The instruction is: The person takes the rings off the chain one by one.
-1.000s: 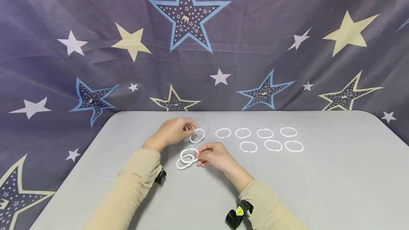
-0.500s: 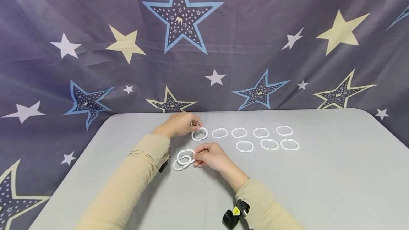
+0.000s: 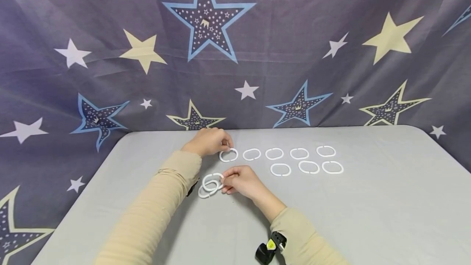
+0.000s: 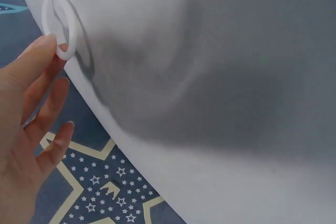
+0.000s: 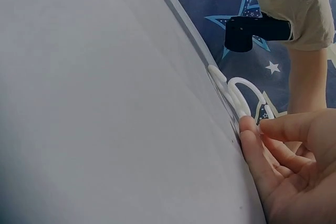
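In the head view my left hand [image 3: 209, 141] pinches a white oval split ring [image 3: 221, 158] at the left end of the back row. The left wrist view shows that ring [image 4: 72, 35] tilted up between thumb and index finger. Nearer to me, my right hand [image 3: 242, 182] pinches a second white ring [image 3: 204, 182], held by its right end. A third ring [image 3: 200, 194] overlaps it at the lower left; the right wrist view shows both rings [image 5: 244, 80] together at the fingertips. Whether those two are linked or only overlap, I cannot tell.
Several white rings lie flat to the right on the grey table [image 3: 386, 199], in a back row [image 3: 244, 155] and a shorter front row [image 3: 271, 170]. A starred curtain [image 3: 279, 52] hangs behind the table's far edge. Black wrist cameras [image 3: 265, 252] sit on the sleeves.
My left hand has shifted its ring rightward, closer to the back row, then stayed nearly still. The right hand keeps its pinch on its ring. The head view has turned slightly right.
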Motion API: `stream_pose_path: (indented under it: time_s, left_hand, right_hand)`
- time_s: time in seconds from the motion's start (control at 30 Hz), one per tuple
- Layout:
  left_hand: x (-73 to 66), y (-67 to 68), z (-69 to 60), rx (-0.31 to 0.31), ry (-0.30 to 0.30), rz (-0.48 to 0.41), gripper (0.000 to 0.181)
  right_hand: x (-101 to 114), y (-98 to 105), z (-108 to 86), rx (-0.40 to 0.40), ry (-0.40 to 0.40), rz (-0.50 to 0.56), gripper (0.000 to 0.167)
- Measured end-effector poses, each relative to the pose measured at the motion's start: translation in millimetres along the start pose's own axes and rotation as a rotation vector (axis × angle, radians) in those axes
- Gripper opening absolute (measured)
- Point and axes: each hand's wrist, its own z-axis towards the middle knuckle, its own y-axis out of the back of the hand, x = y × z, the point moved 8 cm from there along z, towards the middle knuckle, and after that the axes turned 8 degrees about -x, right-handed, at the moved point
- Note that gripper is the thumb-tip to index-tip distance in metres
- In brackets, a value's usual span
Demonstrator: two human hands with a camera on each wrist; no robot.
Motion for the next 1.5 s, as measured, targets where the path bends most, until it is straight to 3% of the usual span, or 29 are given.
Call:
stream_pose_path:
  time_s: [0.4, 0.73, 1.13, 1.5]
  left_hand:
    - [-3.5, -0.4, -0.1, -0.024, -0.013, 0.045, 0.008]
    - [9.1, 12.7, -12.1, -0.030, 0.038, -0.026, 0.010]
    - [25.9, 42.8, -45.9, -0.134, 0.059, -0.147, 0.014]
    - [16.3, 58.1, -90.7, -0.183, 0.088, -0.235, 0.007]
  right_hand:
    - [0, 0, 0.5, 0.024, 0.000, 0.005, 0.015]
    - [1, 1, 0.0, 0.019, -0.002, -0.008, 0.015]
    - [-3, -2, 1.3, 0.019, -0.012, 0.000, 0.014]
    - [-1, 0, 0.0, 0.009, -0.006, -0.015, 0.015]
